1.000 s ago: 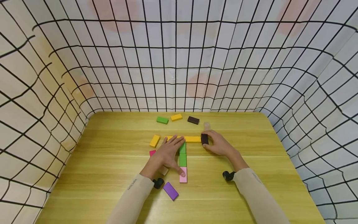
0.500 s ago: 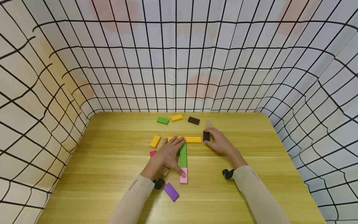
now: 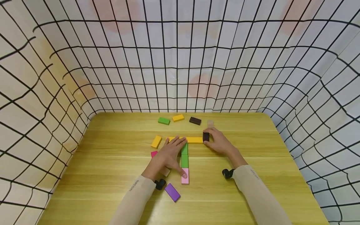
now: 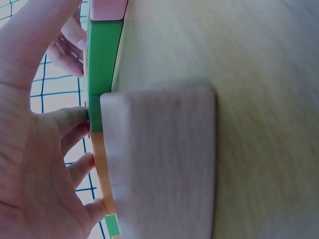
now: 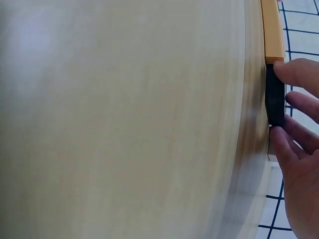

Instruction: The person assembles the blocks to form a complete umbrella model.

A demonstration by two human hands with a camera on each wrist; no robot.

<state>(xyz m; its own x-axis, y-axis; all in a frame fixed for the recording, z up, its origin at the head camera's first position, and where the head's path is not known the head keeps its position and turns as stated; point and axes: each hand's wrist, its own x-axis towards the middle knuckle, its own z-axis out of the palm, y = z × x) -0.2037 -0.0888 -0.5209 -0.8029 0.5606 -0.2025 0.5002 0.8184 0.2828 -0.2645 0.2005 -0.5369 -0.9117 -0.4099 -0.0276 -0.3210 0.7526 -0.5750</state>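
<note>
My right hand pinches a black block between thumb and fingers, its long side across the right end of a row of yellow blocks. In the right wrist view that black block meets the end of a yellow block. My left hand lies spread with straight fingers, its fingertips on the yellow row and its thumb on a pink block. Between them, green blocks run down from the row to the pink one. Part of the yellow row is hidden under the left fingers.
Loose green, yellow and black blocks lie along the back, with a pale wooden block behind the right hand. Left of the row are a yellow block and a partly covered red block. A purple block lies in front.
The black block in my right hand shifted right, away from the yellow row, then came back left against its end. My left hand stayed in place.
</note>
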